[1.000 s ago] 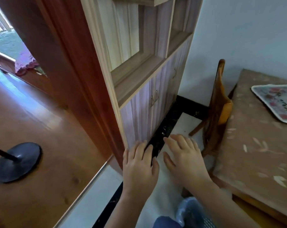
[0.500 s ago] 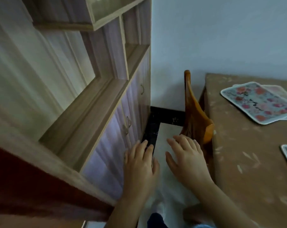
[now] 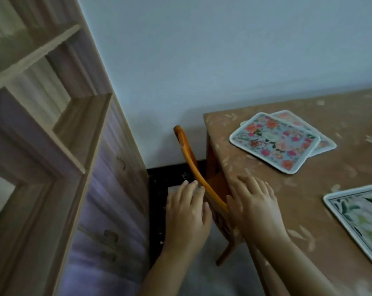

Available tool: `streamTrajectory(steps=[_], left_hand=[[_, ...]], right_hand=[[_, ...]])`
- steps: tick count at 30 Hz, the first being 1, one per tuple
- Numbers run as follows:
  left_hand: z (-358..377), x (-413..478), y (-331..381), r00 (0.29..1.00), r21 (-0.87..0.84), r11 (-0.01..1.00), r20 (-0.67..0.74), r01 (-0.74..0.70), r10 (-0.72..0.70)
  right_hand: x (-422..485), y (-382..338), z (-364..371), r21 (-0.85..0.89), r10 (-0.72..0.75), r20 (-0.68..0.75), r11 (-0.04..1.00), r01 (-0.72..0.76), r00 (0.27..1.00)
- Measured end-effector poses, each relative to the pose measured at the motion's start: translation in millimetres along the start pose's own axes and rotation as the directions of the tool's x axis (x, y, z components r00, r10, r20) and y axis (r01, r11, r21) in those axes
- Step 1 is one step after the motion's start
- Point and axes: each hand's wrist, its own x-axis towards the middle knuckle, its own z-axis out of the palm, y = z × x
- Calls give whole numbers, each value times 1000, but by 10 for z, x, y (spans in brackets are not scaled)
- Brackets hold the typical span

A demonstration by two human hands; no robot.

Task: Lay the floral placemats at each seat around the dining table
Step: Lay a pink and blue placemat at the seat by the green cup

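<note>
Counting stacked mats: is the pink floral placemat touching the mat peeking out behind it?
Touching. The head view shows the pink floral placemat lying overlapped on the second mat, covering most of it.

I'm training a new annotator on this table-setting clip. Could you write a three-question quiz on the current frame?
1. True or false: the left hand and the right hand each hold a placemat.
2. Multiple choice: the red-flowered placemat on the table lies A) partly on top of a second placemat, B) folded in half, C) on the floor.
3. Fill in: the orange chair back shows between the two ____.

Key
1. False: both hands are empty, with fingers extended.
2. A.
3. hands.
</note>
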Motion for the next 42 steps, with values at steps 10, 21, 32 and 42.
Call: streamTrajectory(steps=[10,21,32,42], left_hand=[[722,1231,-181,960,-198,961,163,-192,226],[1597,2348,-194,827,-330,821,167,-467,537],[2590,2659,33,691,-396,741,291,-542,661],[3307,2700,61,636,-385,743,386,-548,669]], right_hand=[[846,417,248,-129,287,-108,945,-300,952],[1521,1012,350,-299,481,-241,790,-536,843],[1682,1837,770,-271,566,-168,761,-590,807],[1701,2380,1364,-200,587,-36,788,-582,808]])
